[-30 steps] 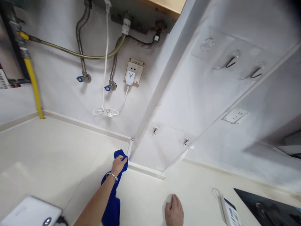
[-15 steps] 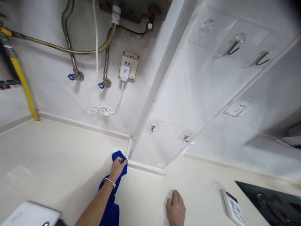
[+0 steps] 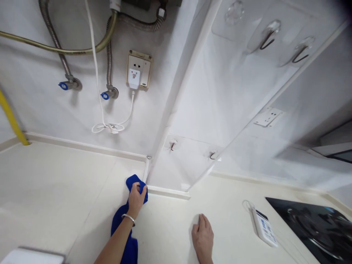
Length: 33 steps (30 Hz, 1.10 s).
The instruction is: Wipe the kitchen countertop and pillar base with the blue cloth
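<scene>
My left hand (image 3: 136, 200), with a bangle on its wrist, presses a blue cloth (image 3: 132, 180) onto the pale countertop (image 3: 162, 227). Its fingers are closed on the cloth at the outer corner where the low white edge strip (image 3: 167, 193) meets the wall. The rest of the cloth trails back under my forearm toward the lower edge of the view. Farther right, my right hand (image 3: 202, 236) rests palm down on the countertop. Its fingers lie forward, holding nothing.
A white device (image 3: 264, 227) with a cord lies before a black hob (image 3: 313, 223) at right. At lower left is a white object (image 3: 34, 256). Plugged socket (image 3: 139, 69), valves (image 3: 70, 85) and hoses are on the back wall; clear hooks (image 3: 172, 145) hang on the projecting wall.
The view has swung slightly right, so the wall fittings sit farther left and more of the hob shows. My left hand stays on the cloth near the same corner.
</scene>
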Available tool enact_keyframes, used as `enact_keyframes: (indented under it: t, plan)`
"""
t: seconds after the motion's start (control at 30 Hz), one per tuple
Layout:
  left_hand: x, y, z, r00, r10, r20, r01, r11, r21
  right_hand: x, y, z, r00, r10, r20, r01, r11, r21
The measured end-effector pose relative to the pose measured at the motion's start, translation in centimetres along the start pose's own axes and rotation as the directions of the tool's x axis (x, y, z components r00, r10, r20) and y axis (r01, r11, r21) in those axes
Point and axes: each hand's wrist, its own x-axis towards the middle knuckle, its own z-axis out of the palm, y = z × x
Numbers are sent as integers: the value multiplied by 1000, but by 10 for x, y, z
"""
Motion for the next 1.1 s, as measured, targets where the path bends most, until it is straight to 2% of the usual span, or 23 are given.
enact_keyframes:
  t: [0.2,0.43,0.7,0.9,1.1]
  plan:
    - [-1,3,2,998,57,10,-58,996,67,1,-2,-2,1000,-2,4,2,1000,-17]
    - [4,8,12,1000,21,-10,-20,991,132,1,-1,-3,1000,-10,9,10,1000,-23]
    - [-4,-2,9,988,-53,-145,65,995,77,1,-4,-4,1000,-3,10,4,1000,-14]
    - [-22,-7,6,989,0,-150,4,1000,23,2,-9,-6,999,30,16,-30,1000,-8]
    - [-23,7,11,990,28,-136,-17,997,79,2,-9,-6,999,40,23,-41,999,9]
